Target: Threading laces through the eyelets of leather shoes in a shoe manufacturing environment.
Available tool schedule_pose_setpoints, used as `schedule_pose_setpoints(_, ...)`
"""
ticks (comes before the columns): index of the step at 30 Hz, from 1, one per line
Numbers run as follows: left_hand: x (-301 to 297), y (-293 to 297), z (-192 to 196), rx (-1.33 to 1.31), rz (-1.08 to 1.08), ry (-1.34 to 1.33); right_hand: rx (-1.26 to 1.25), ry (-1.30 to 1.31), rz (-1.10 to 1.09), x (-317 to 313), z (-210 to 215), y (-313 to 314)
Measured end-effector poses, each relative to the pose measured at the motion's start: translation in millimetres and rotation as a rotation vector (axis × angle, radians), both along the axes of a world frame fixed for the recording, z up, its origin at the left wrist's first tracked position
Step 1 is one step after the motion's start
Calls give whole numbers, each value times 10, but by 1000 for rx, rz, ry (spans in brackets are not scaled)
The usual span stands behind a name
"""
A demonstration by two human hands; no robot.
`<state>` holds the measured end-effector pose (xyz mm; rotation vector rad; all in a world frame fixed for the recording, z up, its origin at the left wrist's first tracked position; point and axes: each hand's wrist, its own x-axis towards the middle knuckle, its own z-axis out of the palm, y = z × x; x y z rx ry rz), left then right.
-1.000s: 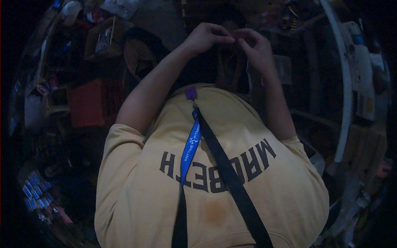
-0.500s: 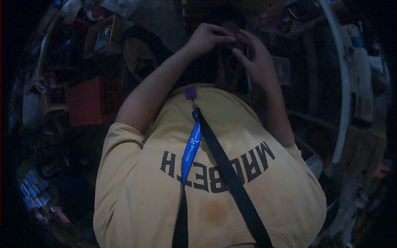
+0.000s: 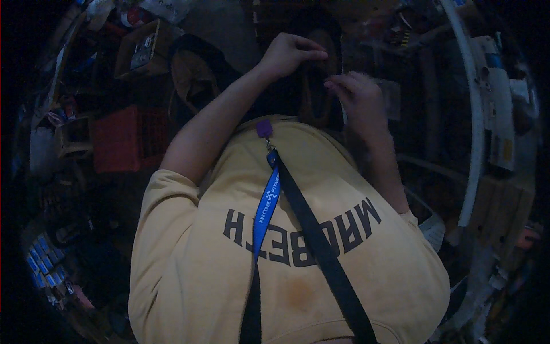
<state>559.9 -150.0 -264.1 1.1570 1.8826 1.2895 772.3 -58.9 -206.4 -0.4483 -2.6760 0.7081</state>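
My left hand (image 3: 289, 56) is held out ahead of my body, thumb and forefinger pinched together and pointing right. Lower and to its right, my right hand (image 3: 361, 98) is also closed in a pinch, its fingertips turned left. Whatever is between either pair of fingertips is too small and dark to see. Under and between the hands lies a brown and dark shoe-like thing (image 3: 317, 106), partly in shadow. A similar brown, dark-edged one (image 3: 192, 77) is to the left, beyond my left forearm.
A red plastic crate (image 3: 117, 140) stands at the left, with an open cardboard box (image 3: 138, 50) farther off. A long pale curved strip (image 3: 472, 126) runs down the right side beside a white box-like object (image 3: 501, 114). A lanyard (image 3: 266, 200) hangs over my yellow shirt.
My hands have come apart. The right hand has moved down and slightly right, its fingers drawing in from a wider spread. The left hand has hardly moved.
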Motion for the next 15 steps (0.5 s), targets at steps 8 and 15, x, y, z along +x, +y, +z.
schedule_pose_setpoints(8,-71,52,-93,-2,-104,-37,10,76,-15,28,183,310)
schedule_pose_setpoints(15,5,40,-24,18,-173,132,18,59,-67,-47,485,470)
